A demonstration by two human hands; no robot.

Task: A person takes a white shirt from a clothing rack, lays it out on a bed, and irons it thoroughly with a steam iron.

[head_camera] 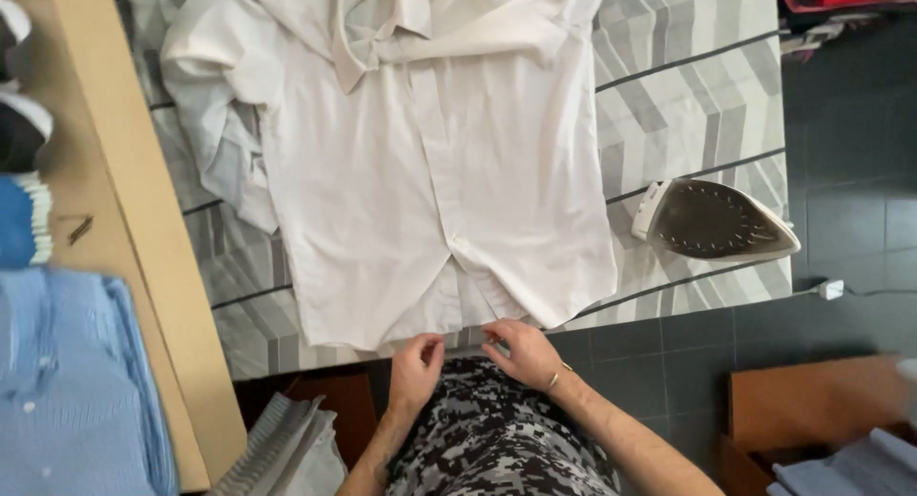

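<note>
We are pinching the white shirt (430,200) hem with both hands (417,362) (521,351) at the ironing board (688,105) near edge, flattening it.

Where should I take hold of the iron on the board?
The iron rests tipped up at the board's right edge, soleplate facing the camera, nose pointing right. Its handle is hidden behind the soleplate, so the right hand probably must reach round its far side.
</note>
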